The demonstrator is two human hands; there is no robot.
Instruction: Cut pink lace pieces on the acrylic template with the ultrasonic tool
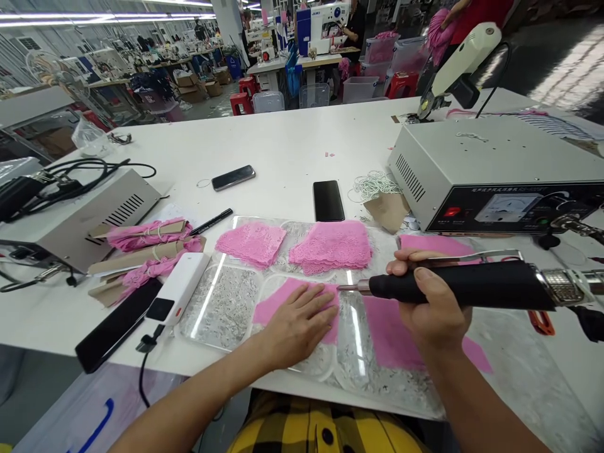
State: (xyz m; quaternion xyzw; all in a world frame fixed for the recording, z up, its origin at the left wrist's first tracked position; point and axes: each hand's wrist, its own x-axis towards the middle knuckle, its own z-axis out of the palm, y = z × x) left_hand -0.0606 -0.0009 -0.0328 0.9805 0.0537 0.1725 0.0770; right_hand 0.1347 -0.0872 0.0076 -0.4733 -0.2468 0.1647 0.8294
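My left hand [304, 321] lies flat, fingers stretched out, on a pink fabric piece [278, 299] placed on a clear plastic sheet [221, 308]. My right hand [436, 305] is wrapped round a thick black handheld ultrasonic tool [476, 286] with a slim metal tip. That tip points left and is at the right edge of the fabric, close to my left fingertips. A silver metal strip runs along the tool's top. Under my right forearm lies another pink piece [389, 333], partly hidden. Farther back are a stack of pink lace pieces [330, 248] and a smaller lace stack [250, 244].
A grey control box [500, 170] with a lit red switch stands right; another grey box [113, 207] is left. Nearby lie tied pink bundles [160, 233], a white power bank [182, 289], a pen [211, 221], phones [329, 201] and tangled thread [375, 187]. People work behind the table.
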